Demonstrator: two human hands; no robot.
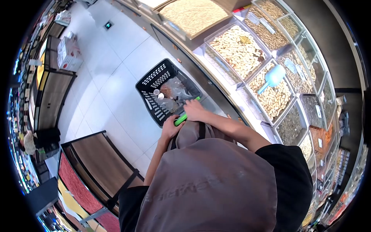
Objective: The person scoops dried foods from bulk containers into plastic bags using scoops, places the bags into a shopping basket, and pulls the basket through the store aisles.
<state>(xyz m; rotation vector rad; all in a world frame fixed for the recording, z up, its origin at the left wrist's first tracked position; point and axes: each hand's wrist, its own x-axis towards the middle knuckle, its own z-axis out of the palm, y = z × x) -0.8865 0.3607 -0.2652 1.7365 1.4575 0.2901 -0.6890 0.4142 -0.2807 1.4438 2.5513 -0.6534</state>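
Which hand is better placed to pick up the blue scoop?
Probably the right: the right hand is nearer the blue scoop, over the peanuts on that side; the left hand is farther off. Both hold the green handle, so the right must release first.

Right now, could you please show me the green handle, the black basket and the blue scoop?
Green handle [181, 119], head view: on its uncovered stretch.
Black basket [155, 74], head view: on its perforated wall.
Blue scoop [275, 75], head view: on its bowl.
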